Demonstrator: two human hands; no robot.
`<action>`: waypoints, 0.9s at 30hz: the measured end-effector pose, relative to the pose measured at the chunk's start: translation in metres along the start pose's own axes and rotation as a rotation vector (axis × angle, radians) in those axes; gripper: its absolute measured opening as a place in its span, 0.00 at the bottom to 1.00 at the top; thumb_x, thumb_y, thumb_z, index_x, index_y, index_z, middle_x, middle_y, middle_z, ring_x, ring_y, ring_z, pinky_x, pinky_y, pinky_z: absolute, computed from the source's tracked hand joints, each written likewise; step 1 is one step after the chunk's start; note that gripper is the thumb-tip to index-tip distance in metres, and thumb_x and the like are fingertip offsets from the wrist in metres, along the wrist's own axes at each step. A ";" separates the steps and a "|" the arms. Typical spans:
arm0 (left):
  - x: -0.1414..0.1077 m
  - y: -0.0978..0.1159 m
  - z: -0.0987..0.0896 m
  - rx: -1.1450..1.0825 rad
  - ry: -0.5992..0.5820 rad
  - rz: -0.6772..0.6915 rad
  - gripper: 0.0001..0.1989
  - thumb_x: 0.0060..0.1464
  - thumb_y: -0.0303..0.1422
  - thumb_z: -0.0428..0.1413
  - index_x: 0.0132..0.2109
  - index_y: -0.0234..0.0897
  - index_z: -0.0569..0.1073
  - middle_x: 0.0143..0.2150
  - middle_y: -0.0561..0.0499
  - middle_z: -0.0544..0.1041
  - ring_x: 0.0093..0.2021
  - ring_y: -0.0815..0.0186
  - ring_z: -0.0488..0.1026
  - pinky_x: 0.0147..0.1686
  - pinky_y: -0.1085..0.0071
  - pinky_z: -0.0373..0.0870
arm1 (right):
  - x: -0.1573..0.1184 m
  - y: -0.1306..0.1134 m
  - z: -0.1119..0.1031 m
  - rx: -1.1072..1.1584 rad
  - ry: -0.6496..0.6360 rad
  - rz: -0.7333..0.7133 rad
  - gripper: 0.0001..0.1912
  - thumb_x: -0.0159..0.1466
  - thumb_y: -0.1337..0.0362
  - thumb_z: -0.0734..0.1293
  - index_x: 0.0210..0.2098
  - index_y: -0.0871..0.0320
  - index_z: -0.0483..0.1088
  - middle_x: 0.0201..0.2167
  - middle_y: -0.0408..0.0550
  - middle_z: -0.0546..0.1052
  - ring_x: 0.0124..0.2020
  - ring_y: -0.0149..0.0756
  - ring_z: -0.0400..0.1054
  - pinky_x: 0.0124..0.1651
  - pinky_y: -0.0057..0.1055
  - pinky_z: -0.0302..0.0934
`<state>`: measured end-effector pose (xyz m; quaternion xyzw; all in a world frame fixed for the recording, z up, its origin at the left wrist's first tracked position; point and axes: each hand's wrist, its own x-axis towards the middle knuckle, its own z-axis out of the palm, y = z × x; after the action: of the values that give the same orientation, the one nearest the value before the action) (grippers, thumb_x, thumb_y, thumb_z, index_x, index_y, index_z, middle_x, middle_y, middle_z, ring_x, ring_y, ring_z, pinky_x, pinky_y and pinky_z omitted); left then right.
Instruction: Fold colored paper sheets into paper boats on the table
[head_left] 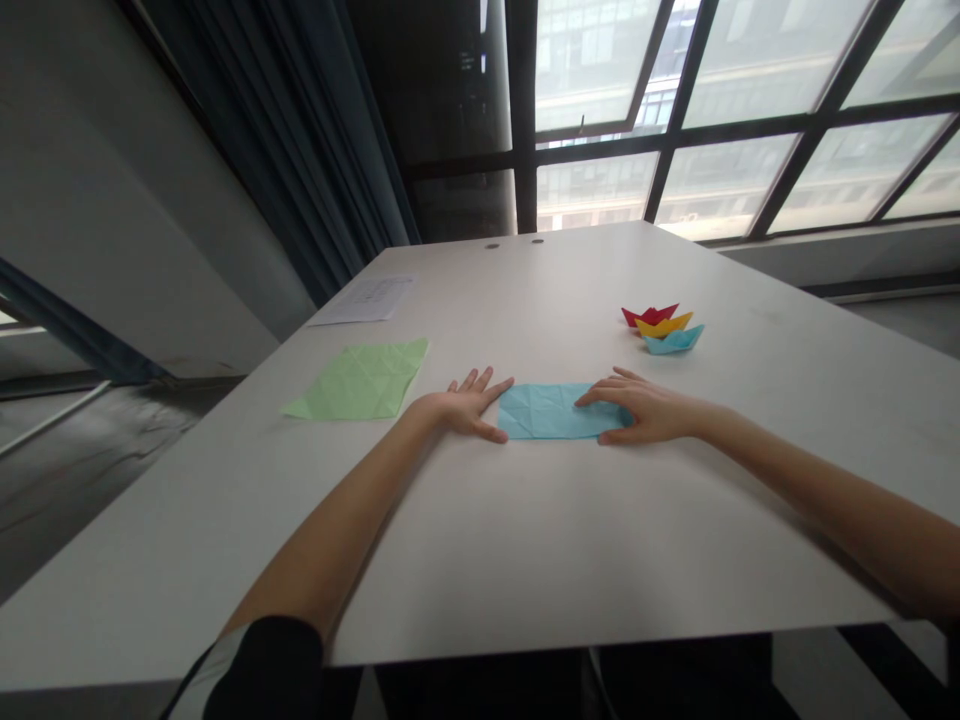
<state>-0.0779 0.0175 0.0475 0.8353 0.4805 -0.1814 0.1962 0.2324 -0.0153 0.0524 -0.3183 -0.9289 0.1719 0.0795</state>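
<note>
A blue sheet of paper, folded into a long rectangle and marked with creases, lies flat on the white table between my hands. At its left end rests my left hand, fingers spread, with the thumb and a finger by the paper's edge. My right hand lies over the right end, its fingers apart and the fingertips on the paper; that end is partly hidden beneath it. Neither hand grips anything.
A creased light green paper sheet lies to the left. Behind it is a printed white sheet. Red, yellow and blue paper boats stand close together at the right. The table's front edge is near me.
</note>
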 end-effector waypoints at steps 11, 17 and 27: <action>-0.001 -0.008 -0.006 -0.024 -0.033 0.075 0.55 0.40 0.61 0.48 0.64 0.42 0.27 0.66 0.40 0.23 0.64 0.46 0.22 0.57 0.44 0.36 | -0.001 -0.004 0.004 -0.100 0.309 -0.119 0.11 0.61 0.61 0.59 0.35 0.57 0.73 0.29 0.47 0.77 0.31 0.34 0.69 0.42 0.33 0.60; -0.004 -0.010 -0.008 -0.092 -0.023 0.101 0.54 0.43 0.62 0.43 0.64 0.36 0.26 0.66 0.40 0.25 0.65 0.50 0.25 0.59 0.49 0.35 | 0.001 0.003 0.002 0.323 0.642 0.226 0.12 0.58 0.56 0.63 0.30 0.58 0.72 0.27 0.46 0.75 0.28 0.33 0.67 0.32 0.28 0.60; -0.002 -0.009 -0.004 -0.070 0.028 0.041 0.52 0.42 0.63 0.43 0.65 0.38 0.35 0.67 0.43 0.28 0.65 0.52 0.26 0.61 0.55 0.34 | 0.013 0.035 0.018 0.725 0.822 0.654 0.16 0.50 0.53 0.66 0.29 0.60 0.71 0.23 0.43 0.71 0.24 0.30 0.62 0.25 0.27 0.55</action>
<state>-0.0867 0.0221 0.0502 0.8401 0.4719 -0.1487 0.2223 0.2375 0.0137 0.0231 -0.5782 -0.5604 0.3545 0.4754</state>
